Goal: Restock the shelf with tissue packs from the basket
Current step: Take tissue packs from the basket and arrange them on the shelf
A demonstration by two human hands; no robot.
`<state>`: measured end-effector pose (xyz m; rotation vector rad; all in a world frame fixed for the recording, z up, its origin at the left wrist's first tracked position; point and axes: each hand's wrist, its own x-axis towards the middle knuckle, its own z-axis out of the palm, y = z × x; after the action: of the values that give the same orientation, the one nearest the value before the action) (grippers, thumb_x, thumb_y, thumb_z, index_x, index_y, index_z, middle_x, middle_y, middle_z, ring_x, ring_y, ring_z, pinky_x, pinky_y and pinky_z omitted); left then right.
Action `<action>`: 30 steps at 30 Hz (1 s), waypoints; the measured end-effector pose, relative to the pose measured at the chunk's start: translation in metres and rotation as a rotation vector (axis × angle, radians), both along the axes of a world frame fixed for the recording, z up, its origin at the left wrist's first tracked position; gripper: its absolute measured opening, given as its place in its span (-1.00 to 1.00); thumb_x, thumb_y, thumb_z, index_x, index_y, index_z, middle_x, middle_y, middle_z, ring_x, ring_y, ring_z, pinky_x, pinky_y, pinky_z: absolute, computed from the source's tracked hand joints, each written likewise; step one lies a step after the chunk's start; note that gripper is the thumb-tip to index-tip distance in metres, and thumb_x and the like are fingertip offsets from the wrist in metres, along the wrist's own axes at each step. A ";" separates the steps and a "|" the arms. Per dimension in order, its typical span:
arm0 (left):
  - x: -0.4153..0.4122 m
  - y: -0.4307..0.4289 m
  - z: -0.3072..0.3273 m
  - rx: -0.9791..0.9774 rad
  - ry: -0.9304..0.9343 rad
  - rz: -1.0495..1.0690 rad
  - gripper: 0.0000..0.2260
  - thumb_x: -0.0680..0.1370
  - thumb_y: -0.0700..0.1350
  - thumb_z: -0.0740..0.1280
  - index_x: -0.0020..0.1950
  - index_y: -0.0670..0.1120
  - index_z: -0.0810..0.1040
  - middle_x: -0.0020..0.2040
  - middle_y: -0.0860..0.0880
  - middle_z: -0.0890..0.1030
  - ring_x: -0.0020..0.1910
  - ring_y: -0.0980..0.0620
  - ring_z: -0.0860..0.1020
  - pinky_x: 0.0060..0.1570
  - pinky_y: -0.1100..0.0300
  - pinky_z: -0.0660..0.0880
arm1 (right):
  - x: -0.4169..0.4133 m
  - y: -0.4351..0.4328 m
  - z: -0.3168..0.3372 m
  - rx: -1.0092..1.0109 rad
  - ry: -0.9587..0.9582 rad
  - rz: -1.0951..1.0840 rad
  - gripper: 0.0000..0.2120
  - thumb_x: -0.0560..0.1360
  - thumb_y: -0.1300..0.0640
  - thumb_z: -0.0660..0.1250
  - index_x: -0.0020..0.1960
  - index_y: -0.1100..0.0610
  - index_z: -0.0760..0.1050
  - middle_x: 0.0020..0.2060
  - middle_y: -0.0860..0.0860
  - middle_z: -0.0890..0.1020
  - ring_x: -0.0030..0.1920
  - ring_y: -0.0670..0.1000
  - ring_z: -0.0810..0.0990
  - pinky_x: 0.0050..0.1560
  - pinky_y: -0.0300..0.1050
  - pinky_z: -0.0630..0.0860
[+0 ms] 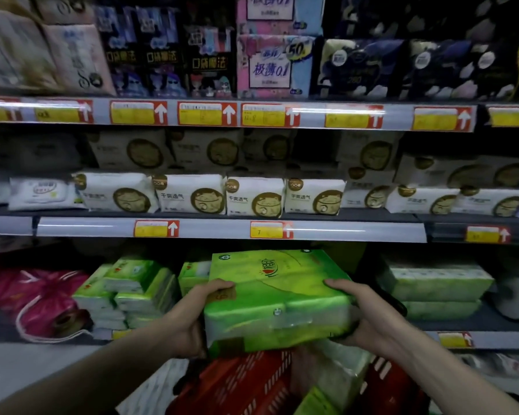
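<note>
A large green tissue pack (277, 298) is held up in front of the lowest shelf (477, 323). My left hand (192, 313) grips its left side, thumb on top. My right hand (363, 316) grips its right side the same way. Below them sits a red basket (240, 387) with more pale green tissue packs (339, 375) inside. On the shelf behind, smaller green packs (126, 292) are stacked at the left and pale green packs (435, 289) at the right, with a dark gap between them behind the held pack.
A pink drawstring bag (45, 298) lies on the lowest shelf at the far left. The middle shelf (231, 229) holds a row of white packs with gold cat emblems (189, 196). Dark and pink packets (270, 64) fill the top shelf. Pale floor shows at lower left.
</note>
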<state>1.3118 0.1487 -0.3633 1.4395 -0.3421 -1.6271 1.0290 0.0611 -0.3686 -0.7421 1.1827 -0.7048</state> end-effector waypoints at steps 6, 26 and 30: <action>0.010 -0.039 -0.002 0.066 -0.047 -0.041 -0.76 0.47 0.02 0.47 0.00 -0.12 0.72 -0.09 -0.20 0.73 -0.22 -0.17 0.69 -0.02 -0.03 0.62 | 0.009 -0.045 -0.009 -0.028 0.043 0.053 -0.54 0.43 -0.04 0.55 0.27 0.11 0.64 0.06 0.20 0.76 0.02 0.22 0.72 0.10 0.14 0.64; 0.053 -0.108 -0.039 0.104 -0.135 0.049 -0.63 0.59 0.11 0.30 0.05 -0.19 0.66 -0.16 -0.21 0.71 -0.21 -0.18 0.63 -0.07 0.00 0.54 | 0.017 -0.107 -0.011 -0.460 0.662 0.599 -0.20 0.29 -0.65 0.34 0.04 0.03 0.77 -0.01 0.04 0.78 -0.04 0.02 0.79 0.20 0.10 0.66; 0.048 -0.118 -0.046 0.030 -0.189 0.195 -0.59 0.59 0.19 0.29 0.08 -0.14 0.65 -0.14 -0.17 0.73 -0.22 -0.17 0.69 -0.08 -0.02 0.67 | 0.025 -0.114 -0.025 -0.467 0.643 0.581 -0.23 0.35 -0.63 0.31 0.08 0.02 0.76 -0.04 0.02 0.79 -0.01 0.04 0.78 0.27 0.15 0.62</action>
<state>1.3594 0.0303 -0.4094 1.6020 -0.2762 -1.3497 1.0541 -0.0531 -0.3940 -1.7130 1.2817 -0.2399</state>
